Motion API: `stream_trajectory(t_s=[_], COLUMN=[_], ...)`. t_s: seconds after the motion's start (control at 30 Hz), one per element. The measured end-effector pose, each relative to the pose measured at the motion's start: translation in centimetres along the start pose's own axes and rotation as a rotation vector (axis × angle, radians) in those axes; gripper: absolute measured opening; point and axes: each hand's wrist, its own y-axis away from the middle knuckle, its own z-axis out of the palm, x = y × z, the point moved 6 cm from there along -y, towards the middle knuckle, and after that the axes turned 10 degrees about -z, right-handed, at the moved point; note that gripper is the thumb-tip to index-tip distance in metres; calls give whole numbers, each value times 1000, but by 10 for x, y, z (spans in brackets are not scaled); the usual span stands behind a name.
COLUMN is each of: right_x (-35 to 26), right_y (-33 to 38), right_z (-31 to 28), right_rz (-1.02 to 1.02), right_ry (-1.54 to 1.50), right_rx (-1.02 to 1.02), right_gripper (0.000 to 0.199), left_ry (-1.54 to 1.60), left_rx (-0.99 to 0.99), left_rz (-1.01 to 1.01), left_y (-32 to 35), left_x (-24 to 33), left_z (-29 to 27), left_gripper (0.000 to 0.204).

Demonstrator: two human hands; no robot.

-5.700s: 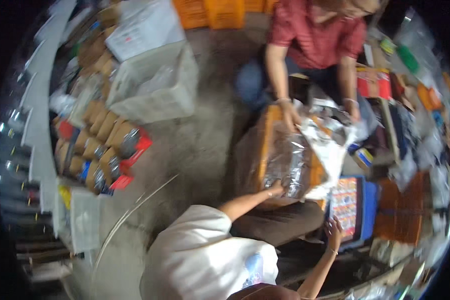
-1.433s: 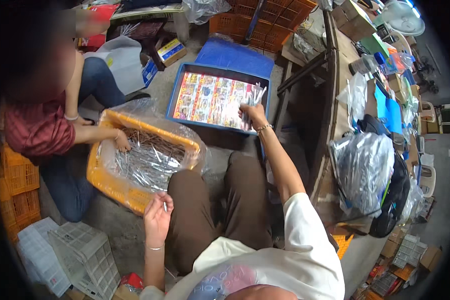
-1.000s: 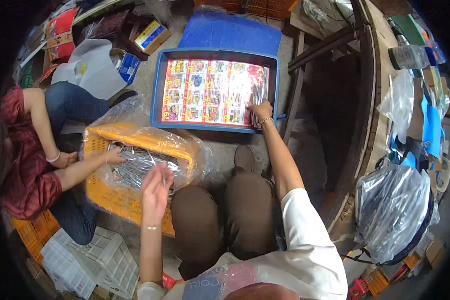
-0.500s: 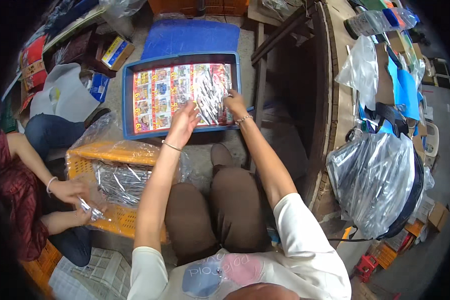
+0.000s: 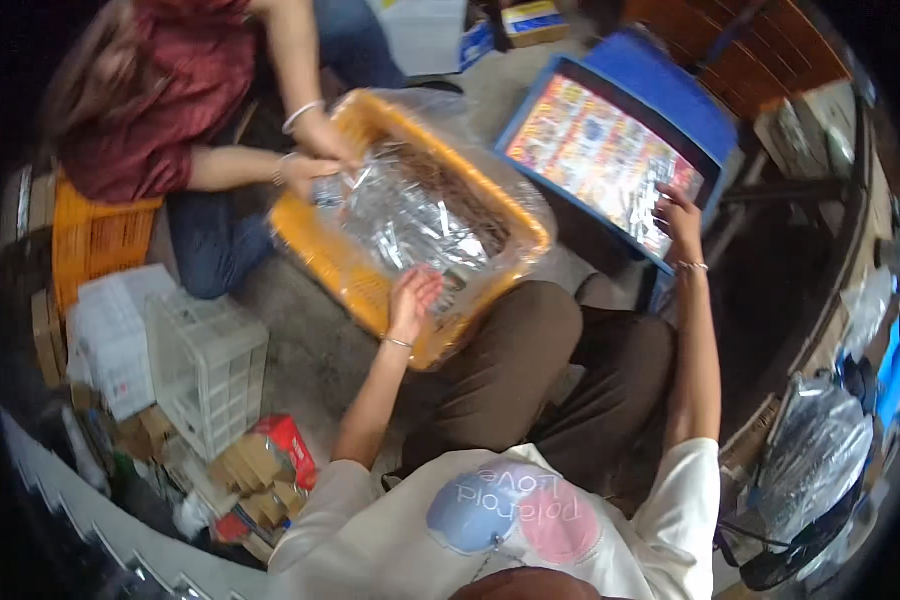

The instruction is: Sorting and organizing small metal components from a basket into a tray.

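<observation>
My left hand (image 5: 415,300) is over the near end of a yellow plastic basket (image 5: 390,312), palm turned up, fingers loosely bent and slightly blurred; I see nothing held in it. A clear plastic liner and a heap of thin silvery strip-like pieces (image 5: 405,215) fill the basket. My right hand (image 5: 678,215) reaches over the right end of a blue tray (image 5: 542,178), fingers apart, next to similar silvery pieces (image 5: 650,190). These lie on a colourful printed sheet (image 5: 580,135) lining the tray.
A co-worker in a dark red top (image 5: 195,90) has both hands (image 5: 315,160) at the basket's far left, around some silvery pieces. A white crate (image 5: 210,360) and cardboard boxes (image 5: 255,470) stand at left. A wooden bench frame (image 5: 800,190) borders the right.
The view has swung left, so basket and tray appear farther right. My left hand has moved from the tray to the basket. My right hand stays at the tray's right end, its fingers now more spread.
</observation>
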Motion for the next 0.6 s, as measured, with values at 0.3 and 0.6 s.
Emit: stream_trajectory(t_s=[0.3, 0.6], right_x=[-61, -71], right_y=[30, 70], right_z=[92, 143], right_rz=[-125, -93], right_ry=[153, 108], right_rx=[-308, -286], right_gripper=[46, 22], left_ry=[82, -1419], left_rx=[191, 203], left_rz=[-174, 377], left_y=[-34, -71], left_x=[-82, -27], left_z=[-63, 49], left_gripper=[49, 37])
